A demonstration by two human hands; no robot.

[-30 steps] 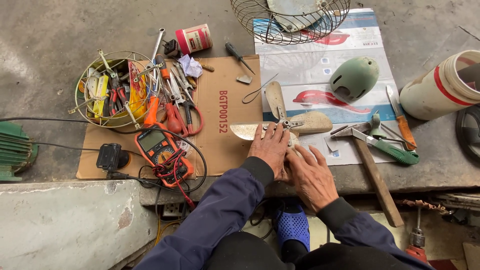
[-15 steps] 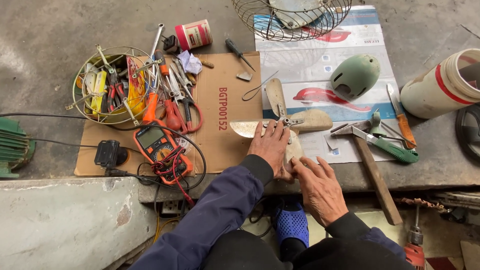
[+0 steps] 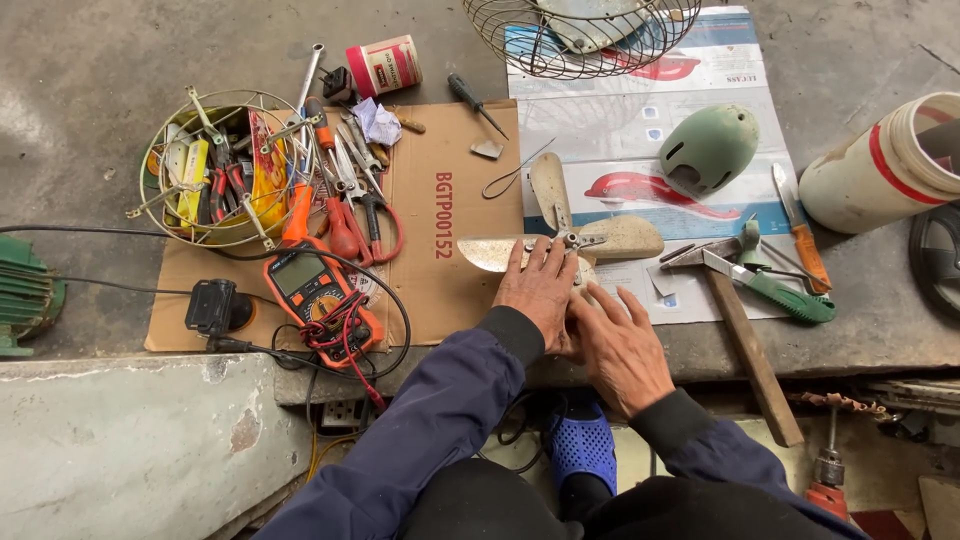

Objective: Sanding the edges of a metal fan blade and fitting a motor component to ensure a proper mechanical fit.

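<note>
Left hand (image 3: 538, 290) lies flat on the fan blade (image 3: 560, 235), fingers spread, covering its near blade. Right hand (image 3: 622, 345) rests beside it at the bench edge, fingers apart, holding nothing. Fan guard (image 3: 580, 35) cut off at top. Red-and-white can (image 3: 384, 66) lies tilted. One hammer (image 3: 735, 315), one multimeter (image 3: 315, 290).
</note>
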